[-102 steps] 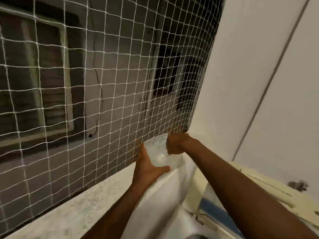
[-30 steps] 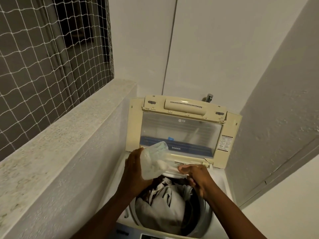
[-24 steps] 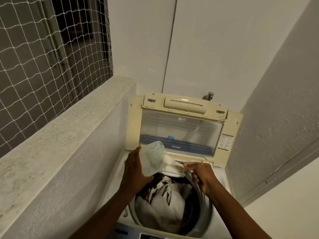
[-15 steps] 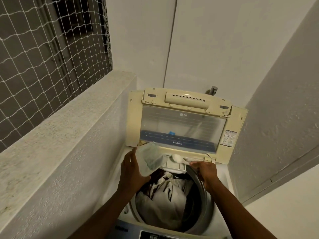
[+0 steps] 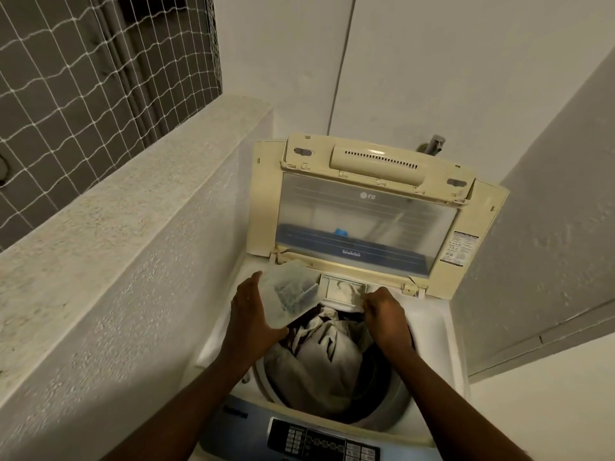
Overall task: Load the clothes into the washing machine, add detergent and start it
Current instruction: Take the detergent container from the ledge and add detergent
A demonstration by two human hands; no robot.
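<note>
The top-loading washing machine (image 5: 444,331) stands with its cream lid (image 5: 366,214) raised. Grey and dark clothes (image 5: 319,357) fill the drum. My left hand (image 5: 249,314) holds a translucent plastic detergent container (image 5: 289,294), tilted, over the drum's back left edge. My right hand (image 5: 386,314) is curled at the small detergent drawer (image 5: 342,289) behind the drum, pinching a white spoon that is mostly hidden by the fingers. Something white lies inside the drawer.
The control panel (image 5: 319,444) with its buttons runs along the machine's near edge. A speckled stone ledge (image 5: 133,194) and a netted opening (image 5: 83,61) are on the left. A tap (image 5: 432,144) sits on the wall behind the lid. A grey wall (image 5: 549,227) closes in on the right.
I turned from the netted ledge to the machine with the container. My right hand drew a white spoon out of the container and carried it right and down to the detergent drawer.
</note>
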